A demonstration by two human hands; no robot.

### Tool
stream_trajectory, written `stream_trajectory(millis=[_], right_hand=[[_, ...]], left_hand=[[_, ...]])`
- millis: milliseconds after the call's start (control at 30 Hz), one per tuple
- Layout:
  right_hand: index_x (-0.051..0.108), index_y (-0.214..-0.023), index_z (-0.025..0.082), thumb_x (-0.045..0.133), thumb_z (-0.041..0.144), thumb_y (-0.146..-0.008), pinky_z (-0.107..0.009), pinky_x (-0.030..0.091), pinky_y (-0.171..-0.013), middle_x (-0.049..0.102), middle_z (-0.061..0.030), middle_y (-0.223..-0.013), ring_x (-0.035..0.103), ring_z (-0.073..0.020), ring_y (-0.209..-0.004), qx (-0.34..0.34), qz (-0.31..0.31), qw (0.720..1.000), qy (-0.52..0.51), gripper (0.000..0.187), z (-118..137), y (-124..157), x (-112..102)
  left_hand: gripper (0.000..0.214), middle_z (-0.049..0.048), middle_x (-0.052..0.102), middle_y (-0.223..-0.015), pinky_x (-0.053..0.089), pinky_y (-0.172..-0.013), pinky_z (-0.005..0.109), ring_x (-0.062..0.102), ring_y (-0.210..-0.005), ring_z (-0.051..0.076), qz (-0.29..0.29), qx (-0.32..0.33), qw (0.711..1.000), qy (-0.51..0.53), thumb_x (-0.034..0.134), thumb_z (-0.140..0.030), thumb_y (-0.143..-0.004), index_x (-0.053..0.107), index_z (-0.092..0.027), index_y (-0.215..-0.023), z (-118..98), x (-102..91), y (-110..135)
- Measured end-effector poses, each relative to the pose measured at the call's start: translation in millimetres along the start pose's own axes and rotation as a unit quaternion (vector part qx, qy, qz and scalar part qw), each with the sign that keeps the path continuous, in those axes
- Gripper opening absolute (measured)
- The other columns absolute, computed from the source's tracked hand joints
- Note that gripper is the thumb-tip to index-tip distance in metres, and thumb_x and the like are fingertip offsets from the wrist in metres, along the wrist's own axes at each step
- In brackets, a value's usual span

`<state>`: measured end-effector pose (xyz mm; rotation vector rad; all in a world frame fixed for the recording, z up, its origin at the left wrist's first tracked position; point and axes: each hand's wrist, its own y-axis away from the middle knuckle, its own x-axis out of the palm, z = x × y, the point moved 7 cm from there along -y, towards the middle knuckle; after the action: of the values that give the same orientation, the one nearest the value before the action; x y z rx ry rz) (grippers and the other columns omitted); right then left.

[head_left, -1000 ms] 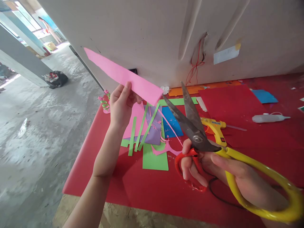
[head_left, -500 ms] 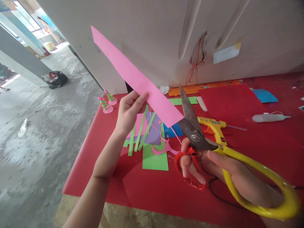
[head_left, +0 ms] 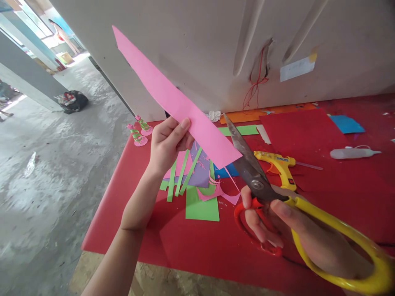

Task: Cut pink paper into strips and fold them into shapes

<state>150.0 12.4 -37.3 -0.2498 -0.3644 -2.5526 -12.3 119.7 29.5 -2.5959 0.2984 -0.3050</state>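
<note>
My left hand [head_left: 171,142] pinches a long pink paper strip [head_left: 173,96] near its middle, thumb on top, and holds it slanting above the table. My right hand [head_left: 293,222] grips scissors [head_left: 256,183] with one red and one yellow handle. The blades point up and left at the strip's lower right end; part of a blade is hidden behind the paper. Below the strip lie green paper strips [head_left: 182,176], a purple sheet [head_left: 200,172], a green sheet [head_left: 202,207] and curved pink offcuts [head_left: 219,193].
A yellow glue gun [head_left: 280,164] and a white glue bottle [head_left: 354,153] lie on the red table cover [head_left: 148,238]. Two small paper flower stands [head_left: 138,135] are at the left corner. A grey panel [head_left: 200,49] rises behind. Another person [head_left: 63,37] is far off at upper left.
The scissors have shifted slightly, their red handle moving right and down, and the blades are closer together. The pink strip's upper end has risen a little up and left.
</note>
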Motion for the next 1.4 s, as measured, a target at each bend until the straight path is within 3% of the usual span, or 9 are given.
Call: stream_trajectory(millis=[100,333,400,500,667,833,967,1167,1400], right_hand=[[0.052,-0.083,0.025,0.048,0.068,-0.084,-0.02,0.028,-0.033,0.043,0.0067,-0.049,0.027,-0.0072,-0.035,0.012,0.013,1.0,-0.003,0.044,-3,1,2],[0.055,-0.071,0.021,0.055,0.071,-0.078,-0.021,0.03,-0.036,0.035,0.0064,-0.049,0.028,-0.0066,-0.038,0.014,0.034,0.999,0.004,0.05,-2,-4,4],[0.056,-0.076,0.021,0.055,0.068,-0.08,-0.021,0.031,-0.036,0.041,0.0049,-0.054,0.03,-0.0064,-0.038,0.029,0.059,0.998,-0.006,0.047,-1,-4,7],[0.051,-0.094,0.022,0.055,0.055,-0.086,-0.022,0.039,-0.044,0.055,-0.0001,-0.071,0.046,-0.0097,-0.049,0.041,0.079,0.996,-0.025,0.034,0,-5,10],[0.046,-0.106,0.025,0.048,0.022,-0.087,-0.022,0.047,-0.064,0.056,-0.0012,-0.088,0.054,-0.0109,-0.073,0.013,0.137,0.988,-0.064,0.019,-3,-8,14],[0.048,-0.111,0.027,0.046,0.023,-0.091,-0.021,0.049,-0.067,0.06,-0.0019,-0.092,0.056,-0.0114,-0.077,-0.034,0.177,0.976,-0.122,0.02,-9,-7,15],[0.051,-0.103,0.026,0.052,0.035,-0.092,-0.021,0.048,-0.058,0.062,-0.0006,-0.082,0.054,-0.0111,-0.063,-0.032,0.147,0.98,-0.133,0.014,-10,-7,15],[0.049,-0.096,0.023,0.049,0.058,-0.09,-0.023,0.042,-0.047,0.059,0.0017,-0.066,0.044,-0.0094,-0.046,-0.019,0.017,0.995,-0.091,0.036,-8,-10,8],[0.047,-0.086,0.024,0.051,0.067,-0.083,-0.02,0.032,-0.037,0.05,0.0062,-0.05,0.036,-0.0075,-0.035,0.016,-0.012,0.999,-0.034,0.043,-7,-8,9]], left_hand=[[0.038,-0.0068,0.049,-0.044,0.021,-0.028,0.014,0.033,-0.03,0.001,0.006,-0.007,1.0,0.002,0.069,-0.04,-0.082,0.05,-0.017,-0.058,1,-0.4,1],[0.034,-0.0064,0.048,-0.044,0.028,-0.03,0.013,0.042,-0.033,0.002,-0.002,0.017,1.0,-0.008,0.066,-0.037,-0.085,0.054,-0.017,-0.06,-2,-7.9,1],[0.034,-0.0064,0.048,-0.044,0.029,-0.031,0.013,0.042,-0.034,0.002,-0.003,0.022,1.0,-0.015,0.066,-0.037,-0.085,0.054,-0.017,-0.06,-3,-9.6,0],[0.036,-0.0064,0.047,-0.043,0.031,-0.032,0.014,0.043,-0.034,0.002,-0.002,0.012,1.0,-0.021,0.066,-0.038,-0.085,0.053,-0.017,-0.059,-2,-10.7,-2],[0.036,-0.0064,0.051,-0.045,0.034,-0.034,0.015,0.044,-0.035,0.003,0.027,-0.043,0.998,-0.031,0.067,-0.041,-0.083,0.052,-0.017,-0.06,8,-8.8,-3],[0.035,-0.0061,0.053,-0.047,0.035,-0.035,0.016,0.046,-0.036,0.003,0.069,-0.074,0.995,-0.012,0.067,-0.043,-0.083,0.054,-0.017,-0.063,16,-2.7,0],[0.035,-0.0067,0.05,-0.046,0.036,-0.036,0.016,0.046,-0.037,0.004,0.09,-0.081,0.993,0.002,0.066,-0.044,-0.084,0.053,-0.017,-0.065,21,4.5,3],[0.033,-0.007,0.047,-0.046,0.038,-0.039,0.017,0.045,-0.038,0.004,0.097,-0.069,0.993,0.019,0.063,-0.041,-0.087,0.051,-0.018,-0.067,23,10.6,6],[0.031,-0.0068,0.048,-0.046,0.04,-0.039,0.019,0.045,-0.037,0.005,0.09,-0.064,0.994,0.012,0.063,-0.043,-0.086,0.053,-0.018,-0.069,21,9.2,7]])
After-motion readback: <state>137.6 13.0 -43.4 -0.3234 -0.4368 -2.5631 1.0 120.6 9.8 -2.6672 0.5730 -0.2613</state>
